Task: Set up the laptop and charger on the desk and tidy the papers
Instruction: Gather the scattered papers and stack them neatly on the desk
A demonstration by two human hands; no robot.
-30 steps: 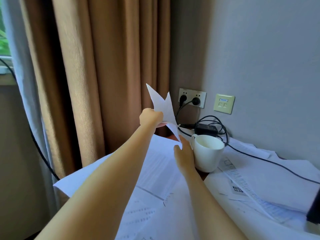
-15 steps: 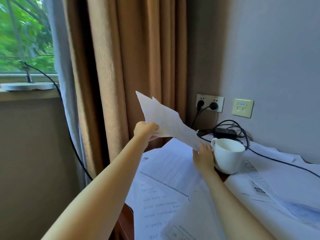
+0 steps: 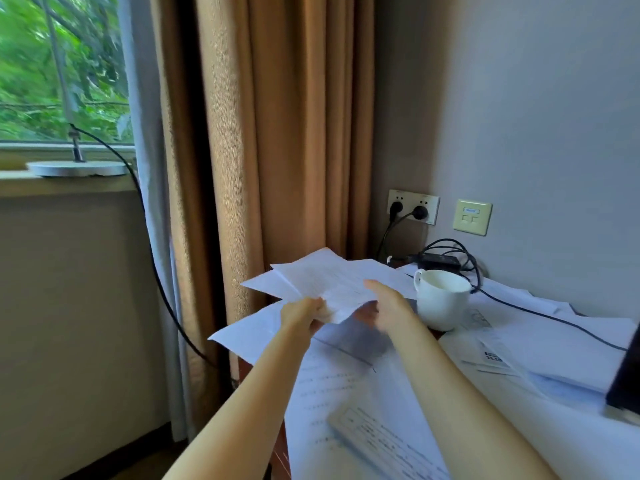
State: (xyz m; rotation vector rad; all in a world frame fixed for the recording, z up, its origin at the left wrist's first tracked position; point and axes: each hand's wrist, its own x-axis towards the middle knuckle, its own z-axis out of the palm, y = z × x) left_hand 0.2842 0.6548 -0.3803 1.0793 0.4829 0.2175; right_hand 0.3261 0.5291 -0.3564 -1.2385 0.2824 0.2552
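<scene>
**Left hand (image 3: 303, 315) and right hand (image 3: 389, 306) are gripping the held sheets (image 3: 332, 282) right beside a mug (image 3: 441, 301)**

The left hand is clutching the held sheets at their near corner, with its fingers curled round the edge. The right hand is pinching them from the other side, thumb on top and fingers showing underneath, though blur is softening the detail. The sheets are hanging in the air just beyond both hands, fanning out unevenly, not yet squared up.

That fan is the first risk. With such a small bite on the paper, a top sheet may be sliding free, and to the left of the left hand there is only the drop to the floor.

More loose papers (image 3: 346, 386) are lying under both forearms, and one is already overhanging the worktop (image 3: 280, 460) edge below the left wrist. An arm drawing back could be dragging it off.

The mug is standing just to the right of the right hand. I cannot tell whether it is holding liquid. A rightward sweep could be tipping it onto the paperwork.

Beyond the mug the charger (image 3: 438, 260) is sitting plugged into the wall socket (image 3: 412, 206). Its cable (image 3: 540, 315) is trailing across sheets further right, so pulling those could be tugging the cable into the mug.
</scene>
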